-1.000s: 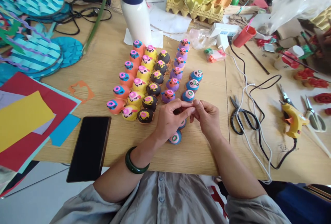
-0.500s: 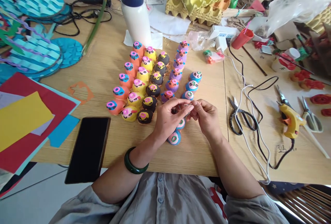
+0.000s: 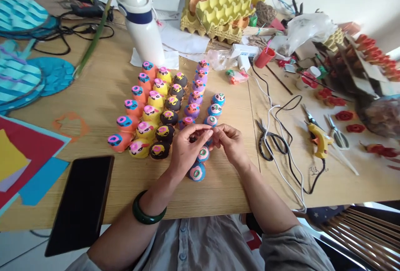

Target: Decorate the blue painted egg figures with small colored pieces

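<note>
Both my left hand point(image 3: 189, 146) and my right hand point(image 3: 228, 142) are closed in a pinch, fingertips meeting over a row of blue painted figures. Whatever sits between the fingertips is too small to make out. Below my fingers, a blue figure point(image 3: 196, 171) with a pink face and green ring stands at the near end of its row; others in that row are partly hidden. To the left stand rows of similar rounded figures: purple point(image 3: 191, 110), black point(image 3: 169, 116), yellow point(image 3: 151, 113) and orange point(image 3: 127, 123), each decorated with coloured strips.
A white flask point(image 3: 140, 25) stands behind the rows. Black-handled scissors point(image 3: 271, 141), white and black cables, and a yellow glue gun point(image 3: 319, 139) lie at right. A phone point(image 3: 79, 204) overhangs the front edge at left, near coloured paper sheets point(image 3: 40, 137). Egg trays point(image 3: 218, 12) are stacked behind.
The view has turned to the right, so the table's things appear further left. My hands keep their pinch over the blue row, with little change of pose.
</note>
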`<act>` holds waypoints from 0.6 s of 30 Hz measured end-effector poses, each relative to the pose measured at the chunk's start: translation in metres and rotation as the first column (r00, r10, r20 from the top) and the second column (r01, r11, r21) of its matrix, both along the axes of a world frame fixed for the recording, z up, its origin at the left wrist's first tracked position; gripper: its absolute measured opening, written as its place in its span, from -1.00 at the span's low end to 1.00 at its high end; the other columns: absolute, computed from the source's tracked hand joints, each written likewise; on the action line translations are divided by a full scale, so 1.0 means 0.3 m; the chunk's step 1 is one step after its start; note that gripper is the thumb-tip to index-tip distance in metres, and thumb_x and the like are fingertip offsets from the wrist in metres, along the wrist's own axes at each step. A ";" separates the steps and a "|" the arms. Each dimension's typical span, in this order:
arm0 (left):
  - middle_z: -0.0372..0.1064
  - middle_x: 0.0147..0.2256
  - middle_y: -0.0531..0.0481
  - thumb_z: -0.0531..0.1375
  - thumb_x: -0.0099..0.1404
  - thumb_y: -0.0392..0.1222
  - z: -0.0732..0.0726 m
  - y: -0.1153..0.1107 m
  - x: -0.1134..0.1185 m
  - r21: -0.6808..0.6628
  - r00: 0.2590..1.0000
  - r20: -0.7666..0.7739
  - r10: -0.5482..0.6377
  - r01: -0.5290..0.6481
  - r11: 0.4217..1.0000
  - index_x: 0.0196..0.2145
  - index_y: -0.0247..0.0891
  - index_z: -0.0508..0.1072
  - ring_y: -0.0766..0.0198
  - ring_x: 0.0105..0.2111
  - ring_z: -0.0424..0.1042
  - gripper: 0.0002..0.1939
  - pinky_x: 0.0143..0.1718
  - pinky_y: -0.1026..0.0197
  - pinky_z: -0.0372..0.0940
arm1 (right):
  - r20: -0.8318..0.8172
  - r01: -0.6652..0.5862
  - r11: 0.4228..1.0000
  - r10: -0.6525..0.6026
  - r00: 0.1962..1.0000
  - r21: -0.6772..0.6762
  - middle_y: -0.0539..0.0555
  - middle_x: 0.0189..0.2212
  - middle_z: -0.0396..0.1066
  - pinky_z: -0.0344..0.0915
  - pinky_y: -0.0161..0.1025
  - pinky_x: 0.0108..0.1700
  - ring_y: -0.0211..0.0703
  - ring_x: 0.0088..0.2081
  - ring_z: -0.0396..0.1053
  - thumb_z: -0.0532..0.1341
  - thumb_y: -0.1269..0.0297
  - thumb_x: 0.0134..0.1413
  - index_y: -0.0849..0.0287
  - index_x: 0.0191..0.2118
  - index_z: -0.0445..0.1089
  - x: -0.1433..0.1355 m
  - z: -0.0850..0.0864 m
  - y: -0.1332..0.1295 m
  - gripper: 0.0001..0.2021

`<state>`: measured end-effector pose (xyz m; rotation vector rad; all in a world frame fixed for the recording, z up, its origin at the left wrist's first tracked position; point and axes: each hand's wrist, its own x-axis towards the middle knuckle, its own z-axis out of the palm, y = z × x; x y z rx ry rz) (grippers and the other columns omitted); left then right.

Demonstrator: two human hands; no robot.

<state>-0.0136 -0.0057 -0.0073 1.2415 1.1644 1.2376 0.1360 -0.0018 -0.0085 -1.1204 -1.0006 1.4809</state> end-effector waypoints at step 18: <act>0.65 -0.27 -0.03 0.27 0.38 -0.07 -0.013 0.008 0.006 -0.049 0.999 0.043 0.003 -0.001 0.999 -0.15 -0.24 0.67 0.30 -0.32 0.55 -0.77 -0.29 0.32 0.40 | -0.043 0.076 0.997 -0.077 0.996 -0.030 -0.16 -0.66 0.29 0.39 -0.33 -0.50 -0.39 -0.63 0.21 0.49 -0.02 -0.04 0.16 -0.46 0.46 0.024 -0.007 0.019 -0.64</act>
